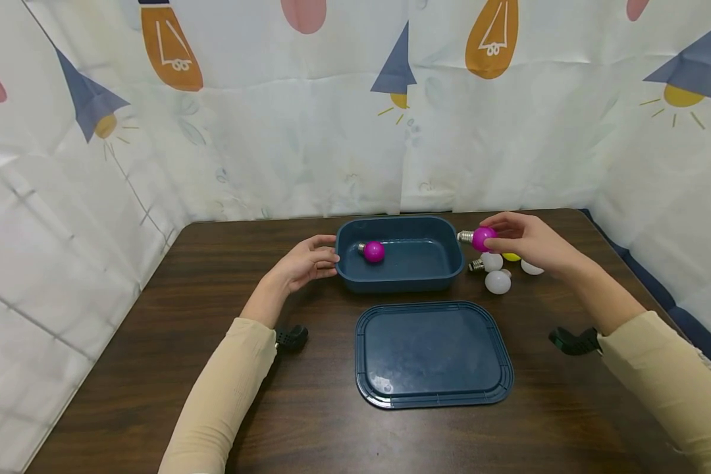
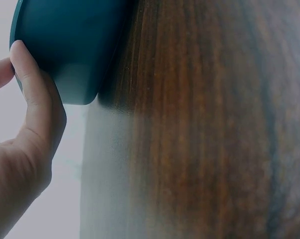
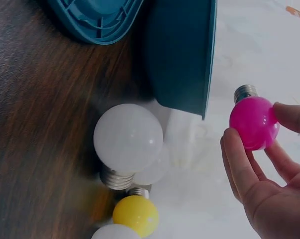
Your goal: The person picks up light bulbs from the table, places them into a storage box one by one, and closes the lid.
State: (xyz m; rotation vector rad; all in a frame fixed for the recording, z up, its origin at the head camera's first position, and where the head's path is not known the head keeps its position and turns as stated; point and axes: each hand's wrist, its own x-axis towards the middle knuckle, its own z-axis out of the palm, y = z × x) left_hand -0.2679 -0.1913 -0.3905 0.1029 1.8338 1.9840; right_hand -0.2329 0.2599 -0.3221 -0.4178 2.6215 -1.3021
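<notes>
My right hand [image 1: 527,240] pinches a magenta light bulb [image 3: 253,123] between thumb and fingertips. It holds the bulb just right of the blue box [image 1: 399,286], metal base toward the box. My left hand [image 1: 305,263] grips the box's left end, its fingertips at the rim. Inside the box, toward the left, lies another magenta bulb [image 1: 374,251]. Below my right hand several bulbs lie on the table: a white bulb [image 1: 498,282] in front, a second white bulb [image 1: 491,261] behind it and a yellow bulb [image 3: 135,215], partly hidden in the head view.
A flat blue lid [image 1: 435,355] lies on the brown wooden table [image 1: 261,408], in front of the box. Behind the table hangs a pale patterned curtain [image 1: 308,145]. Black wrist devices are strapped to both wrists.
</notes>
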